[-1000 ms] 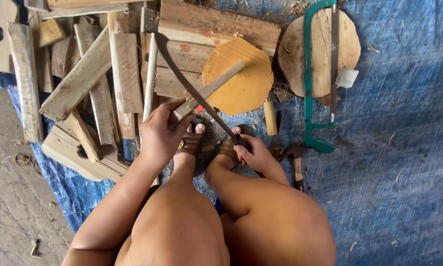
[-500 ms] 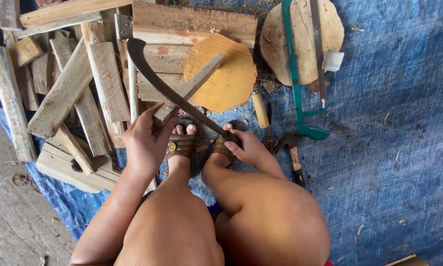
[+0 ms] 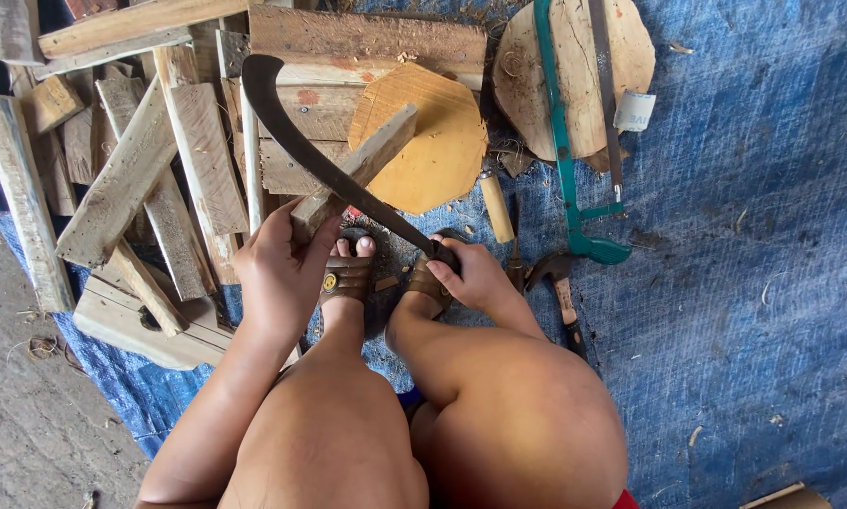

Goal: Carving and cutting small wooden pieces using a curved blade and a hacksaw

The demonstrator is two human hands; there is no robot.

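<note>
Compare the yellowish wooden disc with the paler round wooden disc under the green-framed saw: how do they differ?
The yellowish wooden disc has straight-cut facets along its edge and an even, clean face; the paler round wooden disc has a rougher, more irregular edge and a scratched face. A narrow wooden stick, gripped by the left hand, lies across the yellowish one; the green-framed saw lies across the paler one. Both lie flat.

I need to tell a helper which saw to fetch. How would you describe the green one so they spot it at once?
Start at the blue tarpaulin on the floor, then find the round pale wooden disc at its top edge. The green-framed hacksaw lies across that disc, its green grip end pointing down onto the tarpaulin. It is the only bright green tool among brown wood and dark metal.
</note>
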